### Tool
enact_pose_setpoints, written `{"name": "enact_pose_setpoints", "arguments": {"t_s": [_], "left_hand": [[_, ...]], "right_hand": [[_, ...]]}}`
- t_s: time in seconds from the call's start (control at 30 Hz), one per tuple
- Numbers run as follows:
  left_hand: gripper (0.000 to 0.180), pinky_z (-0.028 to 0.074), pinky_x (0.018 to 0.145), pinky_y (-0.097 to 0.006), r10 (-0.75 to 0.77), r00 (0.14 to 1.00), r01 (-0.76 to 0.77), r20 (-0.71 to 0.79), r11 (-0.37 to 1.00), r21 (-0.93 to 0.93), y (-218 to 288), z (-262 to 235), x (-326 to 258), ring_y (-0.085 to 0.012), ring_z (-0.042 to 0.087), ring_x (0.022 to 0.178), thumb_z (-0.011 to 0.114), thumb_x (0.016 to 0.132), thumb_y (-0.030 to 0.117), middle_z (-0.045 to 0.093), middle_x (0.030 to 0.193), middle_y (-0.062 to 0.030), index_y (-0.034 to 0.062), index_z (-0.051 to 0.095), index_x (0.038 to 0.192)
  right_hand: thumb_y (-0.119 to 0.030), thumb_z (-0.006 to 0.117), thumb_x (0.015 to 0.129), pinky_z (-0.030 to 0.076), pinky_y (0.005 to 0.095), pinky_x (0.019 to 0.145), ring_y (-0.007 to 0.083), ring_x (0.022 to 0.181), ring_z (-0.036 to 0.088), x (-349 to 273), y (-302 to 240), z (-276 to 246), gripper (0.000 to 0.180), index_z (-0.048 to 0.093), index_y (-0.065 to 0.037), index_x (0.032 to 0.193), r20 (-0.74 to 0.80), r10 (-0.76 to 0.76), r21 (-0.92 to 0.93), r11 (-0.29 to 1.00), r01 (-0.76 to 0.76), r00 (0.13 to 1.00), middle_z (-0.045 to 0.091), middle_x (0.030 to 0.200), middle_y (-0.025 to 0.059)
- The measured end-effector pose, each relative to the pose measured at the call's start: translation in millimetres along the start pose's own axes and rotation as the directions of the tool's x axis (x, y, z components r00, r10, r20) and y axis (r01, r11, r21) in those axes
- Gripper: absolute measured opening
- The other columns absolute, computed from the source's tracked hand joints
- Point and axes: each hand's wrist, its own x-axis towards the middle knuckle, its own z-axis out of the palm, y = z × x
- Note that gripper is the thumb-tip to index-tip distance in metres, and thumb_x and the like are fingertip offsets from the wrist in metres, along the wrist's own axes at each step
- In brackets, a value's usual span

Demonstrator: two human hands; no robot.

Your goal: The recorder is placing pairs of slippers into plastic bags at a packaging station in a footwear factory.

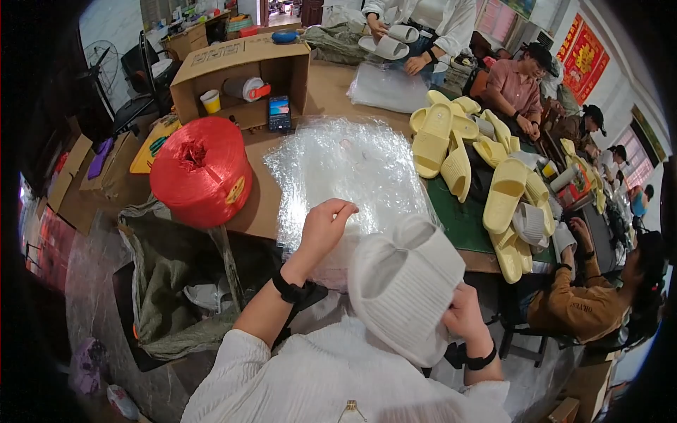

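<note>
A pair of pale grey ribbed slide slippers (403, 299) is held in front of me, slightly blurred. My right hand (465, 312) is closed on their right side, thumb against the edge. My left hand (326, 227) hovers at the near part of a stack of clear plastic bags (345, 166). Its thumb and fingertips are pressed together, and whether a bag's edge is pinched between them is too small to tell.
A red roll of plastic twine (199, 171) stands left of the bags, above an open woven sack (169, 282). Behind it is a cardboard box (240, 60) beside a phone (279, 113). Yellow slippers (504, 194) are piled right. Co-workers sit or stand beyond; one (416, 28) handles grey slippers.
</note>
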Motion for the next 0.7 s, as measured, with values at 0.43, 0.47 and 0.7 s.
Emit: {"name": "enact_pose_setpoints", "arguments": {"t_s": [0.43,0.47,0.7], "left_hand": [[0.017,0.050,0.086,-0.037,0.359,0.924,-0.380,0.131,0.901,0.208,32,26,-28,-0.0310,0.063,0.096,0.062,0.090,0.015,0.069,0.105,-0.0109,0.0005,0.071,0.094],[0.016,0.049,0.086,-0.038,0.376,0.921,-0.390,0.102,0.897,0.208,32,29,-29,-0.0310,0.062,0.096,0.063,0.089,0.014,0.069,0.104,-0.0106,0.0003,0.071,0.094],[0.012,0.048,0.087,-0.038,0.452,0.885,-0.464,0.109,0.876,0.134,29,29,-27,-0.0288,0.061,0.095,0.064,0.088,0.009,0.068,0.104,-0.0088,0.0007,0.071,0.093]], "right_hand": [[-0.023,0.063,0.086,0.049,0.0485,0.066,0.0401,0.073,0.061,29,15,46,0.025,0.061,0.001,0.079,-0.021,0.126,-0.322,0.938,-0.126,0.992,0.060,0.080,0.0224],[-0.023,0.063,0.086,0.049,0.0489,0.067,0.0408,0.074,0.061,32,15,49,0.025,0.061,0.002,0.082,-0.037,0.133,-0.333,0.933,-0.138,0.990,0.060,0.080,0.0228],[-0.022,0.063,0.087,0.049,0.0495,0.068,0.0416,0.077,0.061,67,30,64,0.025,0.060,0.002,0.084,-0.124,0.116,-0.276,0.950,-0.147,0.985,0.060,0.083,0.0230]]}}
